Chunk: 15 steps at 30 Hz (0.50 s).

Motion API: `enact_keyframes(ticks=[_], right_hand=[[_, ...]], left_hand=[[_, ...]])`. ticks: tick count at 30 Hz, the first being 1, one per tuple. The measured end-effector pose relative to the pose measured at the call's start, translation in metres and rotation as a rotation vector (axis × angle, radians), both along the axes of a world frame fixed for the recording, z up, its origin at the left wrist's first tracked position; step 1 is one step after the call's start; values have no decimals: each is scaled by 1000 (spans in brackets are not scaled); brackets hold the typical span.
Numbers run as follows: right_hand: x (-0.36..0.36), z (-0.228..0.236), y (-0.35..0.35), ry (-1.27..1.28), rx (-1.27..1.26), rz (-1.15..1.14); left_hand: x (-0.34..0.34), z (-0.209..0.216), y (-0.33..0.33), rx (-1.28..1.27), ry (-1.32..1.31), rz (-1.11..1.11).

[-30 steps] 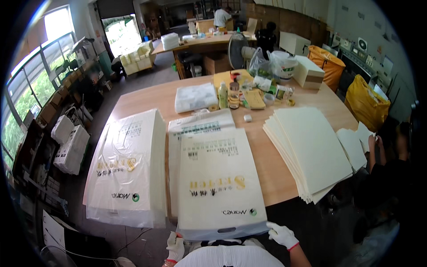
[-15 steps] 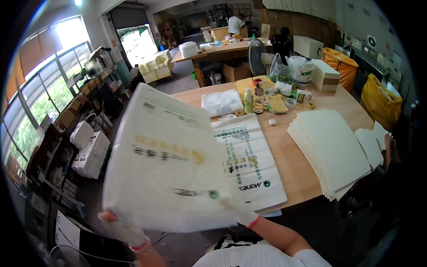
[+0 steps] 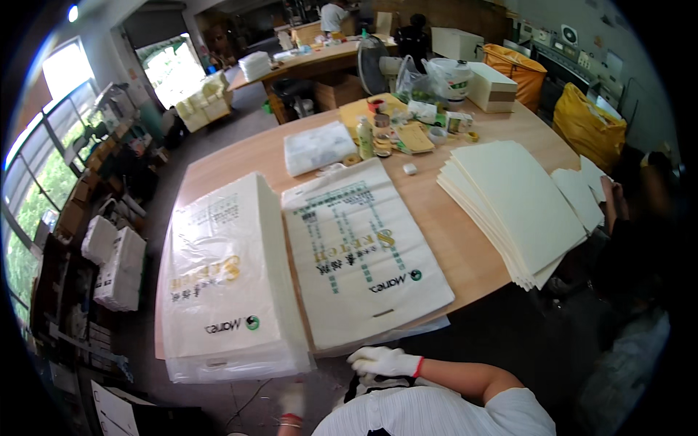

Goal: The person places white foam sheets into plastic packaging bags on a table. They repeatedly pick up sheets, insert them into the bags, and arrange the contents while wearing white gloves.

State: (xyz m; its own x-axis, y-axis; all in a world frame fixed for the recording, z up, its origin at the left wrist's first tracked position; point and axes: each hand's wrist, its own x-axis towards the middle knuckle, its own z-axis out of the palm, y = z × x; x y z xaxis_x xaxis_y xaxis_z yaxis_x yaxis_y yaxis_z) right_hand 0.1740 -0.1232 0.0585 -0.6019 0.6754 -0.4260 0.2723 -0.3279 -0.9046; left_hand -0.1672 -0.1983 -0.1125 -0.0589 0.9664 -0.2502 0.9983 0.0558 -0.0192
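Note:
A thick stack of white printed plastic bags (image 3: pixel 218 276) lies at the table's left front corner, its clear lower edge hanging slightly over the rim. Beside it, to the right, is another pile of white printed bags (image 3: pixel 363 251) with green and gold print. My right hand (image 3: pixel 383 361), in a white glove with a red cuff, is in front of this second pile, close to my body, fingers extended and holding nothing. My left hand (image 3: pixel 292 400), also gloved, hangs below the table edge near the left stack; motion smears its fingers.
Fanned cream sheets (image 3: pixel 509 203) lie at the right, where another person's hand (image 3: pixel 615 198) touches smaller sheets. Bottles, tape and a white bucket (image 3: pixel 448 78) crowd the far side near a fan (image 3: pixel 372 64). A folded plastic packet (image 3: pixel 318 147) lies behind the bags.
The white printed bag stack that both hands held up now lies on the table at the left. Both hands have let go and drawn back toward my body. The view has shifted.

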Motion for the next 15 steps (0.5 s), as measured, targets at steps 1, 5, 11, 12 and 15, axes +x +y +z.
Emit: enact_keyframes(ticks=[1,5,11,12,15], right_hand=[[30,-4,-8,-36,-70,-142],[99,-4,-36,-188,-83,-372],[133,-19,-59,-134,-83,-529],[133,-15,-57,-129,-110,-534],[126,-32,-44,13,-166,-531]], left_hand=[[93,103,23,-45,-731,139],[219,148,95,345,-946,-342],[248,105,181,181,-691,-384],[246,110,186,155,-735,-413],[258,178,191,-229,-822,-145]])
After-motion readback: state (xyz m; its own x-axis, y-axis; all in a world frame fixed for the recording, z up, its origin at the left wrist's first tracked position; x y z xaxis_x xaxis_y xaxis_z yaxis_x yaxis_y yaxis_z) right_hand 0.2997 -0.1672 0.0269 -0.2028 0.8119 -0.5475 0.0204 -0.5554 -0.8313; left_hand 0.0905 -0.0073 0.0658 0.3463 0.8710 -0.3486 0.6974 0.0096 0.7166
